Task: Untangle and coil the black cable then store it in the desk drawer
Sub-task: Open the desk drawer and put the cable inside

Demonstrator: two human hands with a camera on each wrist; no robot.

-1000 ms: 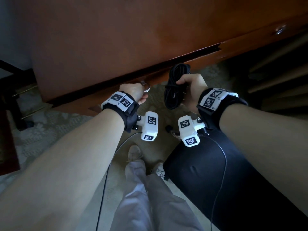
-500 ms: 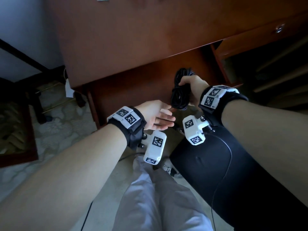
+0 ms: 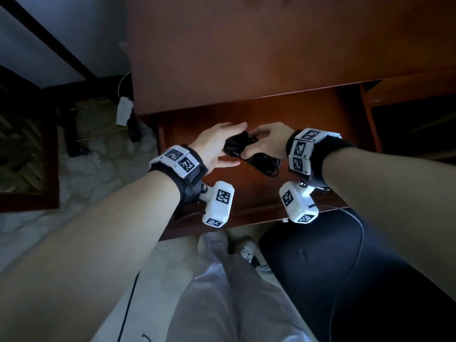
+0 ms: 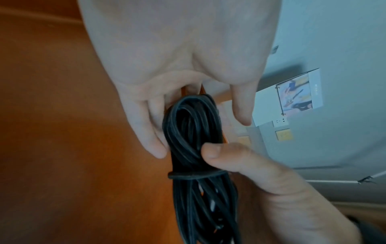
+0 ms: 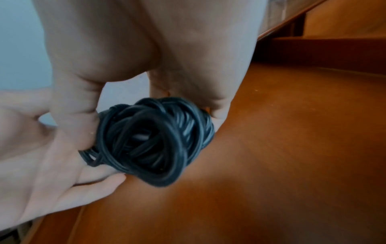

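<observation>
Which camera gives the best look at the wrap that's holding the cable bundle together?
The left wrist view: the wrap crosses the black cable bundle in plain sight, just below the right hand's thumb. The right wrist view shows only the bundle's looped end; the head view has both hands covering much of it.

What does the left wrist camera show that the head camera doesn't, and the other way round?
Only the left wrist view shows the single turn of cable cinched around the bundle, plus a wall socket. Only the head view shows the whole open drawer, both wristbands and the person's legs. Both show the coiled black cable between the left hand and the right hand, over the drawer's wooden floor.
</observation>
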